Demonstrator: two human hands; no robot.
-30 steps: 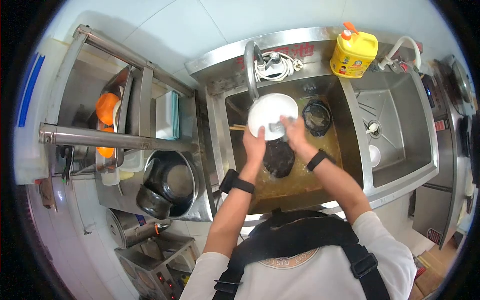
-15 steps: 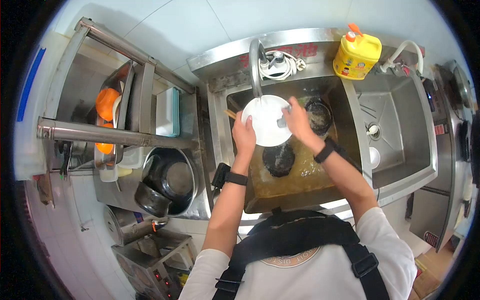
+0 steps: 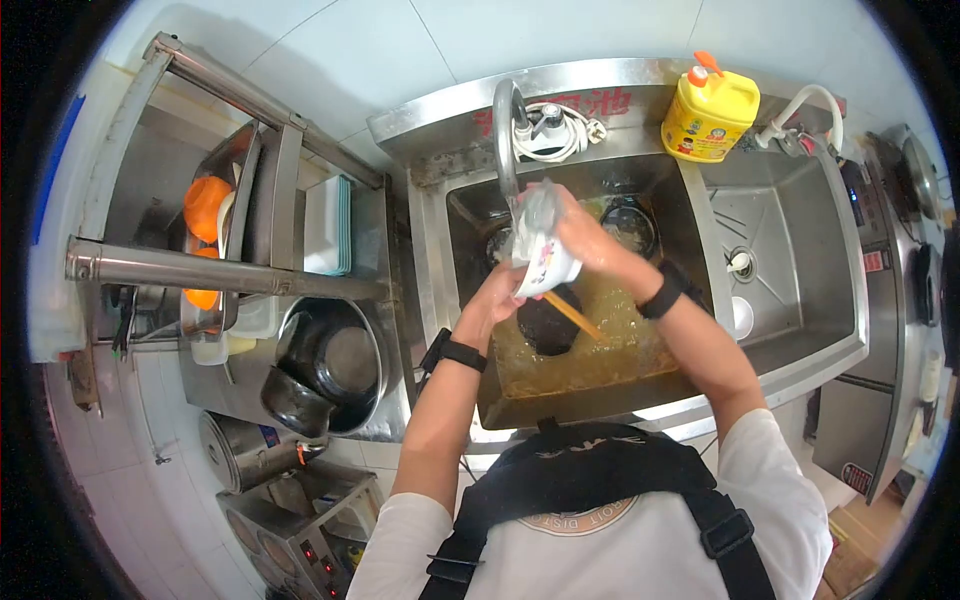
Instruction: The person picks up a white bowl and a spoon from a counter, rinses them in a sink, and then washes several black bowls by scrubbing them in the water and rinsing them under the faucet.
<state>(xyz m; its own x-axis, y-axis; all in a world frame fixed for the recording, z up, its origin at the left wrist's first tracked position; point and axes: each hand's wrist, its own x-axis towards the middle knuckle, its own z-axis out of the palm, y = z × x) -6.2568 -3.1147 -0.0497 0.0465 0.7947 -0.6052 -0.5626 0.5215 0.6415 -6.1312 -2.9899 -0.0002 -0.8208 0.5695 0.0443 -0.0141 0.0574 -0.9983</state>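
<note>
Tilted on its side over the sink (image 3: 640,370), a white bowl (image 3: 548,272) shows a coloured pattern on its outer wall. My left hand (image 3: 494,300) is closed on the bowl's lower left edge. A pair of wooden chopsticks (image 3: 575,318) sticks out beneath the bowl toward the right; what holds their other end is hidden. My right hand (image 3: 588,238), slightly blurred, presses a grey scrubbing pad (image 3: 540,208) against the bowl's upper side. Right above both hands is the curved metal faucet (image 3: 503,120). Dark round dishes (image 3: 548,335) lie in the brownish water below.
A yellow detergent jug (image 3: 710,112) stands on the ledge behind the sinks, near a coiled white cable (image 3: 560,135). The right-hand basin (image 3: 790,310) holds a small white bowl (image 3: 741,318). At left are a metal rack (image 3: 230,272) and a large pot (image 3: 380,365).
The bowl has turned from facing up to lying on its side, showing its patterned outside. My right hand and pad moved up and left; the chopsticks now point right instead of left.
</note>
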